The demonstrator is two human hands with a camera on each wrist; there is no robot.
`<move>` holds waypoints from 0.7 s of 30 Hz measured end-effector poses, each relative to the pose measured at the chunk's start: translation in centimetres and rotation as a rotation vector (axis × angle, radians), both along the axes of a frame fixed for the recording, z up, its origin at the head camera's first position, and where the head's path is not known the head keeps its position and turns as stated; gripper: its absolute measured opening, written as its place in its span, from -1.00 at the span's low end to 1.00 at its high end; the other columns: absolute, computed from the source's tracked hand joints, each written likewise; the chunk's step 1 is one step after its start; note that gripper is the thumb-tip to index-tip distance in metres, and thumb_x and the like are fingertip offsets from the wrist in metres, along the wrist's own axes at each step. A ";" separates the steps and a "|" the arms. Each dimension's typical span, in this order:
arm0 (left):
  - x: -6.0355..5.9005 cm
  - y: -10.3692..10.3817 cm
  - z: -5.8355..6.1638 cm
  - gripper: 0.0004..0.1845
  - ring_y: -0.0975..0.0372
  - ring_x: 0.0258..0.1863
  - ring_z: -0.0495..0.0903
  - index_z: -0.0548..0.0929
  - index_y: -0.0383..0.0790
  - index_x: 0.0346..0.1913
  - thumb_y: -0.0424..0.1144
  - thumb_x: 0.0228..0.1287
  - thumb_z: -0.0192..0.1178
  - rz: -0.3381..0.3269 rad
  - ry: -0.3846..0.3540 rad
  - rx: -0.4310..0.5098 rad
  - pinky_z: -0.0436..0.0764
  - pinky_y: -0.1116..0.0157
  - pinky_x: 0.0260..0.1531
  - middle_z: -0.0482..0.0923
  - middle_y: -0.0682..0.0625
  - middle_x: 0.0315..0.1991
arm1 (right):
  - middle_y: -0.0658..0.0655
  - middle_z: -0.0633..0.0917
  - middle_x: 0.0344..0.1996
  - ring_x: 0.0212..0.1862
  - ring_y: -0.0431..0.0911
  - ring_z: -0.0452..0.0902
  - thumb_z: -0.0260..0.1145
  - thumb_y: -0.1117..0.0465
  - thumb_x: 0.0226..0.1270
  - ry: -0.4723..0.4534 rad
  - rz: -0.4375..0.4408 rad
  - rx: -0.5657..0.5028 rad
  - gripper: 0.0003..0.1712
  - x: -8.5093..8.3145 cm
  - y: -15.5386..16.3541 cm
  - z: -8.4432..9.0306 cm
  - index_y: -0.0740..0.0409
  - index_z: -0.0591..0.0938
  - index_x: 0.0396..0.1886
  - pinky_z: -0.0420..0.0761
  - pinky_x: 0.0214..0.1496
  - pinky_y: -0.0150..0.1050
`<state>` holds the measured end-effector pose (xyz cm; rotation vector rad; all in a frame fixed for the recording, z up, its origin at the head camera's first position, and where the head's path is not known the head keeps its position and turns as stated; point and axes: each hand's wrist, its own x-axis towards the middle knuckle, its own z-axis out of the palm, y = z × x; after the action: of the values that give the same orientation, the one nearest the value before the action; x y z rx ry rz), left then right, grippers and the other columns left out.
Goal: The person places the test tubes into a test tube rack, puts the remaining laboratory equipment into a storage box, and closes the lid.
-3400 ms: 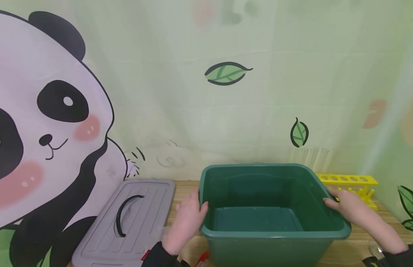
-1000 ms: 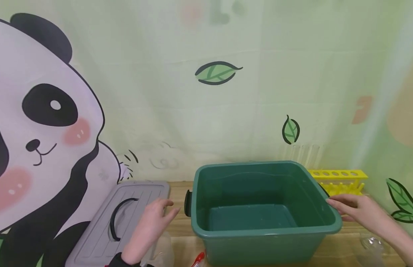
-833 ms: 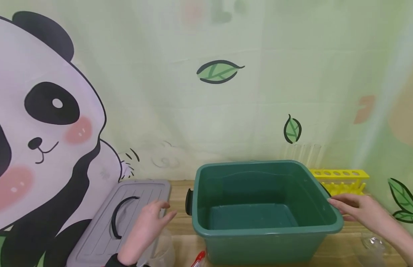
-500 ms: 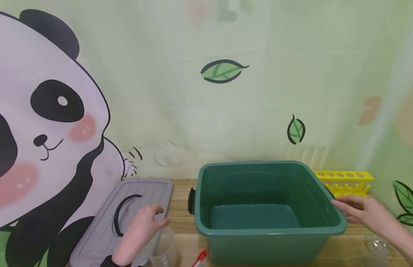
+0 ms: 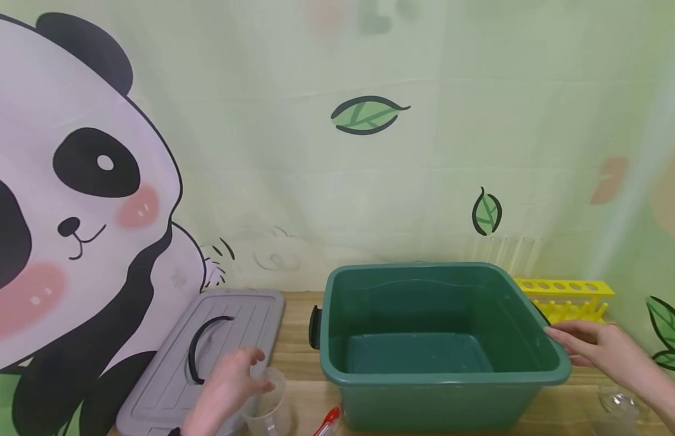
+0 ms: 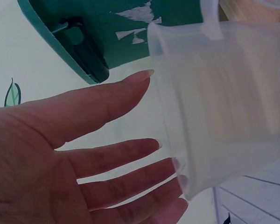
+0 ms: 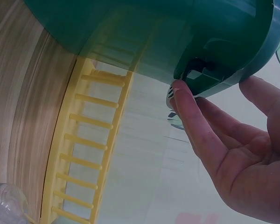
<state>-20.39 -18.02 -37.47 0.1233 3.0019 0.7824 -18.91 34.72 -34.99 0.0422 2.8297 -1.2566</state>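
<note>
1. The left hand (image 5: 223, 387) had its fingers spread and nearly straight against the side of a clear plastic measuring cup (image 5: 268, 402). In the left wrist view the fingertips (image 6: 175, 163) were just touching the cup's wall (image 6: 224, 102), not yet wrapped round it.
2. That cup stood on the wooden table (image 5: 299, 339) near the front edge, between the grey lid (image 5: 206, 357) and the green plastic tub (image 5: 441, 339).
3. I judged the cup light, thin-walled and a bit slick. It would flex under a hard squeeze, so the best hold seemed to be round its middle with thumb opposite fingers.
4. The right hand (image 5: 599, 348) was open and relaxed at the tub's right rim. In the right wrist view one fingertip (image 7: 182, 91) touched the dark latch under the rim (image 7: 252, 60), and nothing was gripped.
5. The tub looked stiff and empty, best lifted by both rims.
6. A yellow test-tube rack (image 5: 566, 297) stood behind the right hand, and a red-tipped pen (image 5: 328, 421) lay by the tub's front.
</note>
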 end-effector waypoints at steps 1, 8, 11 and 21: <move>0.1 0.0 -0.2 -0.44 -0.05 -0.21 0.48 0.54 -0.38 -0.13 -0.20 -0.28 0.46 -0.004 0.014 -0.010 0.47 -0.02 -0.28 0.52 -0.19 -0.21 | 0.41 0.54 -0.13 -0.23 0.04 0.58 0.12 -0.15 0.26 -0.003 -0.001 -0.002 -0.21 0.0 0.0 0.0 0.57 0.37 0.06 0.58 -0.33 -0.21; -0.1 -0.2 -1.2 -0.52 -0.05 -0.22 0.48 0.55 -0.37 -0.17 -0.17 -0.17 0.42 0.015 0.020 -0.033 0.47 0.00 -0.29 0.51 -0.18 -0.23 | 0.43 0.53 -0.11 -0.21 0.05 0.57 0.11 -0.17 0.26 -0.016 -0.007 -0.002 -0.17 0.0 0.1 0.0 0.58 0.35 0.07 0.58 -0.32 -0.21; -0.3 -0.4 -1.6 -0.57 -0.04 -0.24 0.49 0.55 -0.40 -0.20 -0.21 -0.12 0.39 0.034 0.006 -0.030 0.47 0.03 -0.30 0.52 -0.19 -0.26 | 0.44 0.52 -0.10 -0.21 0.06 0.57 0.11 -0.17 0.25 -0.021 -0.008 0.002 -0.17 -0.1 0.2 0.0 0.58 0.35 0.07 0.58 -0.32 -0.21; -0.4 -1.0 -2.0 -0.78 0.13 -0.53 0.46 0.54 -0.38 -0.45 -0.29 -0.04 0.33 0.086 -0.005 -0.020 0.46 0.21 -0.58 0.49 -0.08 -0.53 | 0.44 0.52 -0.11 -0.21 0.06 0.57 0.11 -0.18 0.25 -0.022 -0.005 -0.005 -0.16 -0.1 0.1 -0.1 0.59 0.34 0.08 0.58 -0.33 -0.21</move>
<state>-20.79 -18.99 -39.45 -0.0091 3.0273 0.7579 -19.04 34.85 -35.06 0.0633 2.8091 -1.2567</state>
